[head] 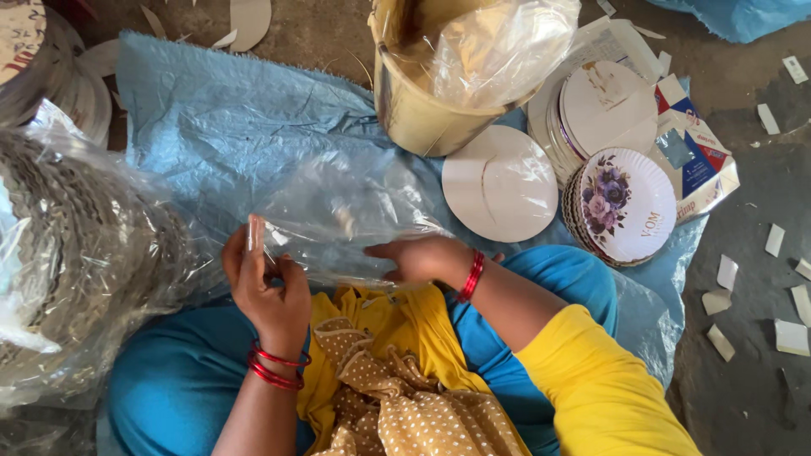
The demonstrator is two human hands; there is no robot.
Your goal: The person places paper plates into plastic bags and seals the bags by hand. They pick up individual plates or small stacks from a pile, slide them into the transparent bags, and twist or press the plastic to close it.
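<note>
Your left hand (pixel 263 285) sits at about seven o'clock from the middle of the view, fingers pinched together on the near edge of a clear plastic bag (pixel 346 221) — the thumb and fingers are closed on the film, holding it up. Your right hand (pixel 420 258) lies just right of centre, palm down, fingers pressed flat on the same bag; whether it actually grips the film or only rests on it, I cannot tell. The bag spreads from your hands towards twelve o'clock, over a blue woven sheet (pixel 211 110) on the floor, and it touches your lap at its near edge.

Red bangles (pixel 274 367) ring your left wrist, and another red bangle (pixel 471 276) sits on the right wrist.

At twelve to one o'clock stands a yellow bucket (pixel 422 114) lined with clear plastic. Just beside it, at about two o'clock, lies a plain white paper disc (pixel 500 182) — and further right a stack of paper plates (pixel 623 205), the top one printed with purple flowers. Behind that stack is another pile of plain discs (pixel 604 105), next to a printed carton (pixel 697 156).

At nine o'clock a big clear sack of stacked plates (pixel 76 245) leans close to your left knee. Small paper scraps (pixel 790 336) lie scattered on the bare floor at four o'clock.
</note>
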